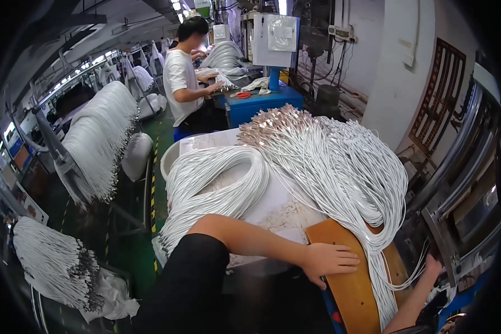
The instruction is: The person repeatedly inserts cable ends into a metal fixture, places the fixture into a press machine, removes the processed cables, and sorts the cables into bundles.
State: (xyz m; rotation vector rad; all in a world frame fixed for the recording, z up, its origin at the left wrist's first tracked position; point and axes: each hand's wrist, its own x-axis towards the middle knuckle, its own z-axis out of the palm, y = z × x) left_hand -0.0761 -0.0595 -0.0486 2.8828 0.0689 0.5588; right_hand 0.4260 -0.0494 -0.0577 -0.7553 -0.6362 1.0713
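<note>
while the left hand (333, 261) is lying flat with its fingers spread loosely over the left edge of a curved wooden board (348, 284), the right hand (432, 268) is reaching in at the lower right, up against the hanging ends of a big bundle of white cables (339, 167); whether its fingers are pinching any strands or just brushing them, i cannot tell, as the hand is seen mostly edge-on. the bundle is draping over the board and the white work table (278, 206), its metal-tipped ends (278, 123) fanning out at the far side, its loose tails falling past the board's right edge towards the right hand. a second coil of white cables (217, 183) is looping on the table just to the left, above the left forearm in its black sleeve (189, 284). more white cable bundles are hanging on racks (97, 139) at the left, and another is lying low at the lower left (53, 261). further back a person in a white t-shirt (179, 83) is standing at a blue bench (261, 103), working among more cables. a metal machine frame (456, 183) is running along the right.
</note>
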